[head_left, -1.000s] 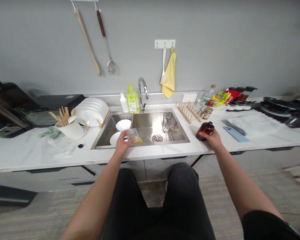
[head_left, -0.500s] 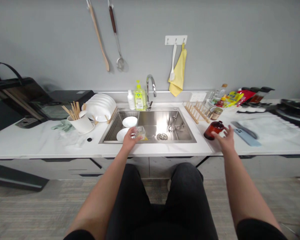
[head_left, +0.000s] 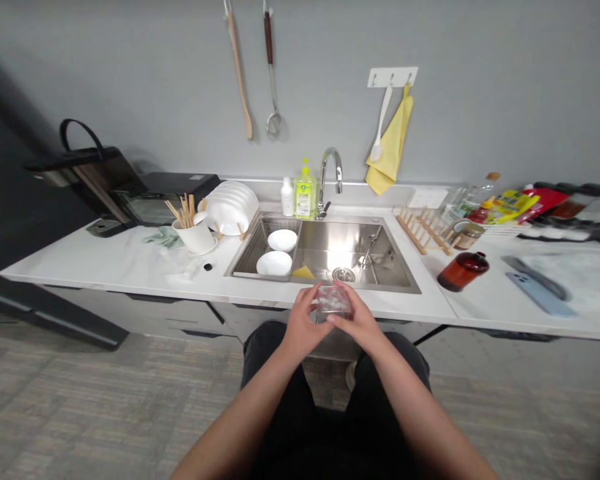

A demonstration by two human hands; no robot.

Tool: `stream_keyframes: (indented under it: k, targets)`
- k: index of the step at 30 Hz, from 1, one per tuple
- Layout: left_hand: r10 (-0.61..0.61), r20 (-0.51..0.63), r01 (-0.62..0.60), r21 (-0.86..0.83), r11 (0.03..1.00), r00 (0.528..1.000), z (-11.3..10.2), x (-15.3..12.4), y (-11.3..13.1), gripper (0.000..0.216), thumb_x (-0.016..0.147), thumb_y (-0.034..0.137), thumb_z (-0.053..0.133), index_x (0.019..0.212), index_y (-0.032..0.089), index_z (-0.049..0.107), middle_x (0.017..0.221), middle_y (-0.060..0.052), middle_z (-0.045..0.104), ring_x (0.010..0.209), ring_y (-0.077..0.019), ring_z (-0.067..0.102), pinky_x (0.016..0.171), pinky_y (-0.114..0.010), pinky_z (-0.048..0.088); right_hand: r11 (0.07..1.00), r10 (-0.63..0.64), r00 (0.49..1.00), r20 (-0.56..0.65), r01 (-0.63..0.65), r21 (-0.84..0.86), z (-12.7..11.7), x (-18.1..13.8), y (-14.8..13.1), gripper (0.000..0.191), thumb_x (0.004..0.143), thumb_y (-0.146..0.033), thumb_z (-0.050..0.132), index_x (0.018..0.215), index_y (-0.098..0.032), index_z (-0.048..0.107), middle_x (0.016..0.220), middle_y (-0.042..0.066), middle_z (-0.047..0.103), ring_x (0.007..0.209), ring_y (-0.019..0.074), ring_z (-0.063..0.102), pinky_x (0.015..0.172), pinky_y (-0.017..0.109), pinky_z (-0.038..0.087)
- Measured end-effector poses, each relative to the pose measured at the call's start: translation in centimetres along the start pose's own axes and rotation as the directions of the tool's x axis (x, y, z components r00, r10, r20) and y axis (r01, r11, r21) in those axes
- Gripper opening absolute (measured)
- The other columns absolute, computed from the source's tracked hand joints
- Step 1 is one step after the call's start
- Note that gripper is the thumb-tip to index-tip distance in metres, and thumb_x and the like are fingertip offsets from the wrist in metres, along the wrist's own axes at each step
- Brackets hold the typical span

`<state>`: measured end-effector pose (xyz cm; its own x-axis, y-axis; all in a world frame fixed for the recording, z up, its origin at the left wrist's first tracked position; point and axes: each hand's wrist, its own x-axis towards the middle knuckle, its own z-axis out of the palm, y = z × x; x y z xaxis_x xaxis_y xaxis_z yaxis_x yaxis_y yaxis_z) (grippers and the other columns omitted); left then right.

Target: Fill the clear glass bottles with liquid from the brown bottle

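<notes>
Between my two hands is a small clear see-through container [head_left: 334,301], with blurred pale and reddish tones showing in it. My left hand [head_left: 303,320] grips its left side, and my right hand [head_left: 361,321] grips its right side. They hold it just in front of the counter's edge, below the steel sink [head_left: 325,243]. A yellow cloth or sponge [head_left: 304,273] lies in the sink. Two white bowls [head_left: 274,263] sit in the sink's left basket. On the counter to the right stands a dark red-brown bottle [head_left: 463,271], apart from both hands.
A faucet [head_left: 331,177], a green soap bottle [head_left: 305,195] and a white bottle [head_left: 287,197] stand behind the sink. Racked plates [head_left: 230,208] and a chopstick holder [head_left: 195,237] are at left. A wooden rack [head_left: 425,231] and blue phone [head_left: 540,293] are at right.
My left hand has brought the clear container from over the sink toward me and rightward. My right hand has left the red-brown bottle and taken hold of the container too. The view has shifted.
</notes>
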<state>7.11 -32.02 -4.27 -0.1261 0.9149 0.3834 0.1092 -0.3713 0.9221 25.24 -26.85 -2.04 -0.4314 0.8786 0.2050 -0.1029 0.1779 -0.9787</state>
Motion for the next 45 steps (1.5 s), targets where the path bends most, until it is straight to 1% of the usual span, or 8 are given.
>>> stream_keyframes:
  k: [4,7,11,17,24,28,34,45]
  targets:
    - [0.013,0.071,-0.023,0.147,0.989,0.997,-5.8,-0.3,1.1,0.092,0.082,0.035,0.097,0.168,0.037,0.064,0.164,-0.016,0.062,0.152,-0.0412,0.065,0.119,-0.058,0.064,0.999,0.024,0.998,-0.049,-0.023,0.032,0.4,0.2,0.9,0.079,0.066,-0.048,0.112,0.135,-0.039,0.074,0.139,0.008,0.081,0.134,0.0428,0.079,0.107,0.061,0.071]
    - [-0.049,-0.205,0.097,0.233,0.968,0.978,-15.6,1.7,1.3,0.049,0.089,0.039,0.085,0.136,0.028,0.082,0.141,-0.014,0.077,0.129,-0.0381,0.076,0.108,-0.056,0.066,0.999,0.037,0.99,-0.136,-0.036,0.013,-1.4,0.5,2.0,0.079,0.062,-0.047,0.114,0.129,-0.036,0.074,0.135,0.009,0.082,0.132,0.0418,0.078,0.104,0.058,0.071]
    - [0.071,-0.697,0.466,0.548,0.695,0.714,-29.3,5.0,0.8,0.036,0.092,0.041,0.07,0.117,0.019,0.084,0.122,-0.015,0.082,0.111,-0.0367,0.075,0.114,-0.059,0.058,0.996,0.085,0.973,-0.216,-0.082,0.024,-4.5,1.4,2.8,0.08,0.059,-0.049,0.114,0.126,-0.032,0.074,0.131,0.008,0.082,0.129,0.0389,0.078,0.111,0.057,0.067]
    - [-0.089,-0.605,0.605,0.752,0.263,0.791,-36.6,7.3,-0.3,0.06,0.092,0.048,0.071,0.139,0.012,0.078,0.134,-0.024,0.078,0.126,-0.0422,0.072,0.113,-0.052,0.055,0.987,0.14,0.967,-0.212,-0.12,0.102,-6.0,1.9,2.8,0.079,0.064,-0.048,0.113,0.13,-0.031,0.074,0.135,0.007,0.082,0.131,0.0358,0.077,0.122,0.057,0.059]
    - [-0.094,-0.718,0.7,0.626,0.344,0.689,-36.0,7.4,0.0,0.045,0.086,0.045,0.077,0.119,0.015,0.08,0.116,-0.02,0.083,0.117,-0.0439,0.077,0.105,-0.055,0.058,0.989,0.131,0.973,-0.188,-0.115,0.097,-6.0,1.6,2.9,0.082,0.064,-0.048,0.111,0.134,-0.03,0.071,0.137,0.009,0.082,0.128,0.0346,0.078,0.12,0.056,0.059]
    - [0.038,-0.758,0.562,0.515,0.648,0.651,-29.2,4.7,2.4,0.056,0.089,0.057,0.079,0.128,0.017,0.077,0.107,-0.012,0.082,0.103,-0.0325,0.081,0.096,-0.045,0.062,0.995,0.088,0.978,-0.188,-0.078,0.065,-5.7,1.5,3.6,0.083,0.064,-0.051,0.11,0.132,-0.03,0.069,0.136,0.008,0.081,0.127,0.0331,0.078,0.112,0.052,0.065]
    - [-0.05,-0.234,0.093,0.175,0.98,0.971,-12.2,1.0,7.7,0.042,0.088,0.052,0.093,0.112,0.019,0.085,0.102,-0.009,0.084,0.084,-0.0204,0.074,0.08,-0.033,0.061,0.992,-0.02,0.982,-0.186,-0.003,-0.124,-3.1,-0.4,3.5,0.083,0.063,-0.048,0.109,0.133,-0.028,0.071,0.137,0.012,0.079,0.134,0.0342,0.077,0.104,0.048,0.07]
    - [0.058,0.324,-0.229,0.522,0.822,0.944,-6.4,2.9,14.5,0.017,0.099,0.026,0.082,0.112,0.019,0.089,0.1,-0.007,0.082,0.079,-0.0178,0.073,0.078,-0.032,0.058,0.94,-0.136,0.976,-0.17,0.073,-0.332,-1.4,-4.8,-0.4,0.079,0.073,-0.041,0.106,0.143,-0.026,0.072,0.139,0.014,0.081,0.127,0.0359,0.081,0.103,0.051,0.072]
